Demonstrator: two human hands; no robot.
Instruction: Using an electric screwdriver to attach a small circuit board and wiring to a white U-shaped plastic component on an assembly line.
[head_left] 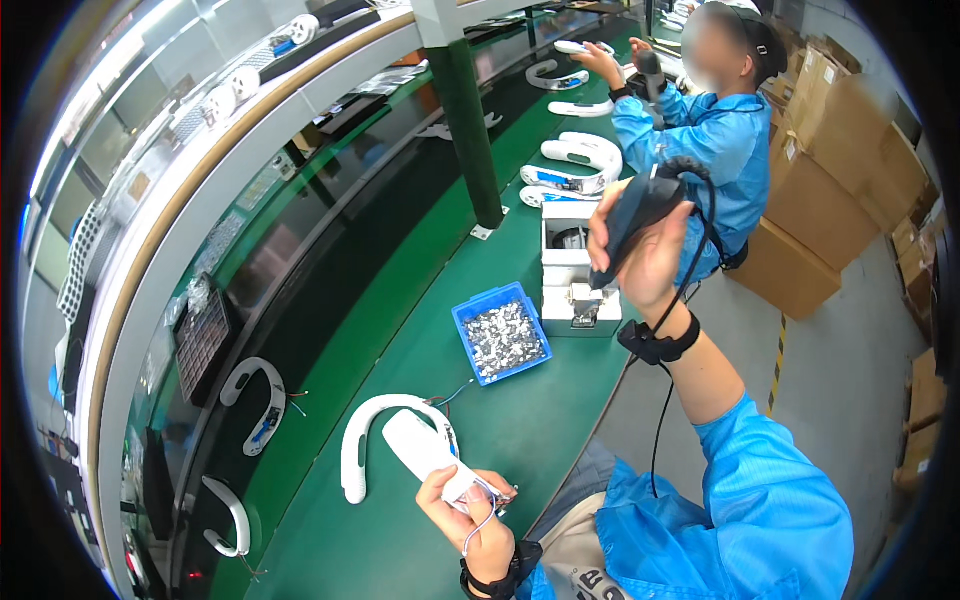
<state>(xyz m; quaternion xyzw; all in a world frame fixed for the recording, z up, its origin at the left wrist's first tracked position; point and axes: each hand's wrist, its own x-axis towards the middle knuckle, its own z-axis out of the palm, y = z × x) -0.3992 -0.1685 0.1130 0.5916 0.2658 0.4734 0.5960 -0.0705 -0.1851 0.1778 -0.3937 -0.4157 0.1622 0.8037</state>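
Observation:
My left hand (472, 512) is closed around the narrow end of a flat white plastic part (418, 443), with thin wires running by the fingers. Partly behind that part, a white U-shaped housing (356, 450) lies on the green bench. My right hand (652, 250) is raised over the bench's right edge. It grips a black corded hand tool (637, 222) with a coiled cable; its working tip cannot be made out. Below that hand are a blue tray of small metal parts (503, 337) and a grey-white box-shaped device (582, 272).
More U-shaped housings lie on the dark conveyor (262, 405) and farther up the bench. A green post (470, 140) rises at the bench's far side. A co-worker in blue (700, 140) works ahead on the right, near stacked cardboard boxes (820, 190).

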